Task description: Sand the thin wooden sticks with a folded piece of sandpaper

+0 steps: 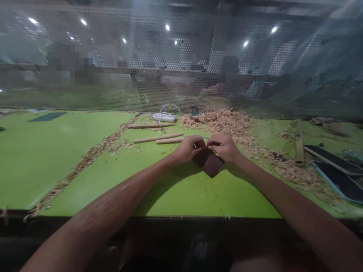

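A dark brown piece of sandpaper (210, 164) hangs between my two hands above the green tabletop, one corner pointing toward me. My left hand (187, 148) pinches its upper left edge, and my right hand (224, 148) pinches it close beside the left fingertips. Just beyond my left hand lie two slim wooden sticks; the far stick (159, 138) shows whole, while the near stick (169, 141) runs behind my fingers. Farther back, a longer, darker wooden piece (150, 125) rests among shavings.
Wood shavings (221, 121) are heaped at the back and trail to the right. More line a seam (82, 162) on the left. A white power strip (164, 117) with a cord stands near the perforated screen (176, 83). Two phone-like slabs (337, 179) and a bamboo piece (299, 145) lie right.
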Motion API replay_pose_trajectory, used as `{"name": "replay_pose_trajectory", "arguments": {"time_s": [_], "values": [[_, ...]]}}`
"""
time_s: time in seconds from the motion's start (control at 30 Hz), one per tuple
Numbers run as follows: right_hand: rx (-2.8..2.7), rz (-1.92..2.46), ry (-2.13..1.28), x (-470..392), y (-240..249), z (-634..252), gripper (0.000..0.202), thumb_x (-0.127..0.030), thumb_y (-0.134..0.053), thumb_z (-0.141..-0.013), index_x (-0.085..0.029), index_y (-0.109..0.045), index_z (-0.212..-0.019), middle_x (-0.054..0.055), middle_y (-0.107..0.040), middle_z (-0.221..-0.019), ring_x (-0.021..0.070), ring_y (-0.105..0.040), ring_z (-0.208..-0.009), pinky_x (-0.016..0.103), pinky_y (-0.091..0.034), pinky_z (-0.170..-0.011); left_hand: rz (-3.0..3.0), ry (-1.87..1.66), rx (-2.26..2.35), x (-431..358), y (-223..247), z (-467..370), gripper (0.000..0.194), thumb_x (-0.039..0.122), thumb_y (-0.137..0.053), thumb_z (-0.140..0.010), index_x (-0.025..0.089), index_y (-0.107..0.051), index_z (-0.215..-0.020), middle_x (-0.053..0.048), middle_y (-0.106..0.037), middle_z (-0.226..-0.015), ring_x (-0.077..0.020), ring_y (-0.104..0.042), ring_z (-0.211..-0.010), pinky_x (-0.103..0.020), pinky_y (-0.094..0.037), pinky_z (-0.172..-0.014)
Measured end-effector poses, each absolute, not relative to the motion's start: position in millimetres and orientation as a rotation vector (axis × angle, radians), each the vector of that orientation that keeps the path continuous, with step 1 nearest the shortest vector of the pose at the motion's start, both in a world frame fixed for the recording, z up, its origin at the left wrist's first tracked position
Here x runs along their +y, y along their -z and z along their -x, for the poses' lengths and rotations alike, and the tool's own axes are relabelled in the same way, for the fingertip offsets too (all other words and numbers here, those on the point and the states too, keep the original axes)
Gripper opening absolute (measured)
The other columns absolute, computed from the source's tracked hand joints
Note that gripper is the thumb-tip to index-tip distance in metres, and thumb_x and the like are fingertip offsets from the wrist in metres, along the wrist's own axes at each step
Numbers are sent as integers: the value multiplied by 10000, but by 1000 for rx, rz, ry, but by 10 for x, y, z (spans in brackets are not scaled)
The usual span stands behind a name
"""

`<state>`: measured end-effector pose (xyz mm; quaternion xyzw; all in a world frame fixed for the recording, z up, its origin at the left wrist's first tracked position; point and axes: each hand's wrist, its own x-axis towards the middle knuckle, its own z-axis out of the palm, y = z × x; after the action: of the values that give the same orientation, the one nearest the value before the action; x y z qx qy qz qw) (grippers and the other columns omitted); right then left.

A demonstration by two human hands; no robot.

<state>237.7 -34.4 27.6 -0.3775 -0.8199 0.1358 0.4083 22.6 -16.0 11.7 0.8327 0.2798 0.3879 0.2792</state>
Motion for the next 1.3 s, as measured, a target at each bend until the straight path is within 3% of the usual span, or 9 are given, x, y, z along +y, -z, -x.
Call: {"name": "replay_pose_trajectory", "arguments": {"time_s": [0.37, 0.57, 0.9, 0.97, 1.13, 1.3], "values": [[-2187, 1057, -108, -366, -234, -2356, 154, -154, -631, -848, -224, -752, -782, 55, -738, -788, 220, -642, -750, 352, -455, -728, -2485, -1020, 757, -159, -57, -222, 137, 185, -595, -958, 211, -632, -829, -60, -684, -829, -214, -597, -757, -337, -443, -675], [-2039, 1129, -427, -409, -302, -2300, 115, -218, -692, -852, -250, -791, -902, 75, -781, -934, 253, -681, -839, 388, -533, -782, -2506, -1075, 859, -126, -77, -216, 162, 165, -587, -943, 210, -602, -788, -29, -647, -771, -190, -544, -708, -330, -395, -652], [-2037, 1253, -679, -393, -312, -2343, 145, -298, -704, -883, -218, -822, -853, 75, -802, -873, 236, -678, -798, 377, -529, -777, -2417, -1011, 1030, -78, -7, -221, 97, 175, -637, -937, 198, -657, -846, -32, -712, -848, -195, -600, -772, -314, -455, -721], [-2070, 1210, -637, -397, -320, -2346, 162, -302, -699, -886, -221, -836, -858, 75, -809, -880, 235, -683, -798, 383, -530, -797, -2382, -999, 994, -85, -9, -209, 99, 219, -626, -964, 189, -670, -880, -40, -723, -872, -196, -611, -790, -313, -469, -737], [-2122, 1110, -532, -401, -348, -2360, 180, -304, -704, -884, -241, -871, -856, 85, -826, -899, 252, -708, -817, 392, -540, -823, -2278, -945, 910, -87, -10, -188, 336, 414, -548, -1064, 179, -695, -875, -59, -736, -876, -216, -639, -838, -316, -493, -747], [-2135, 1108, -532, -403, -351, -2367, 188, -289, -707, -873, -239, -888, -868, 96, -833, -895, 258, -714, -808, 390, -549, -803, -2186, -935, 836, -47, 8, -175, 304, 408, -611, -1034, 164, -745, -909, -90, -776, -939, -233, -683, -903, -329, -532, -784]]}}
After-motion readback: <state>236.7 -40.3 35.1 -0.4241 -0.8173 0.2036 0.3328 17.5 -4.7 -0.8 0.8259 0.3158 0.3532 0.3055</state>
